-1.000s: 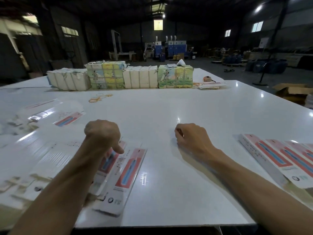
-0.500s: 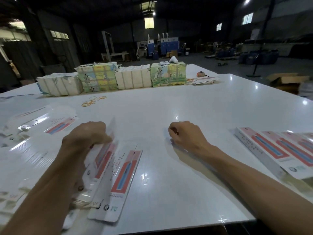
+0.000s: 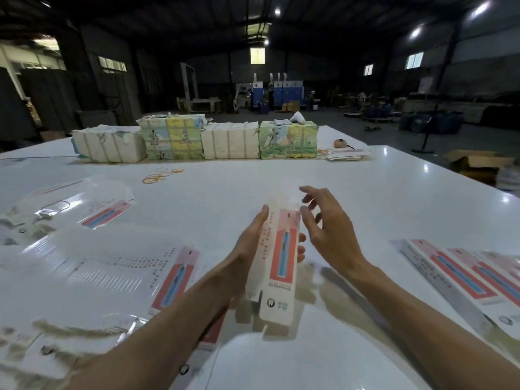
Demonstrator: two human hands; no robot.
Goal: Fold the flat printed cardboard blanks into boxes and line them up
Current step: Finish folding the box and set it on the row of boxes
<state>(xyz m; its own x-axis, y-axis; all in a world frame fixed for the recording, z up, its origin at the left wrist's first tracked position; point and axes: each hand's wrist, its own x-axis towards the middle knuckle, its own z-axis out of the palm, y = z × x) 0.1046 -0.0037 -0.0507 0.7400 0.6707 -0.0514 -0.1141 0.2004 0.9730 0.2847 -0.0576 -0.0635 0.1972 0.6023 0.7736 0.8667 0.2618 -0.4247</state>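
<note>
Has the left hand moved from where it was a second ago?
Yes. The left hand left the pile of flat blanks and came rightward, lifting one blank above the white table.

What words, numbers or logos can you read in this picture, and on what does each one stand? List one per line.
No text can be read here.
Held blank in the left hand: red and dark print, too blurred.
Round logo at its lower end: no legible letters.
Flat blanks at left: dotted rows, blurred.
Printed row at right: side print too small.
Far bundles: pictures, with lettering too small.
</note>
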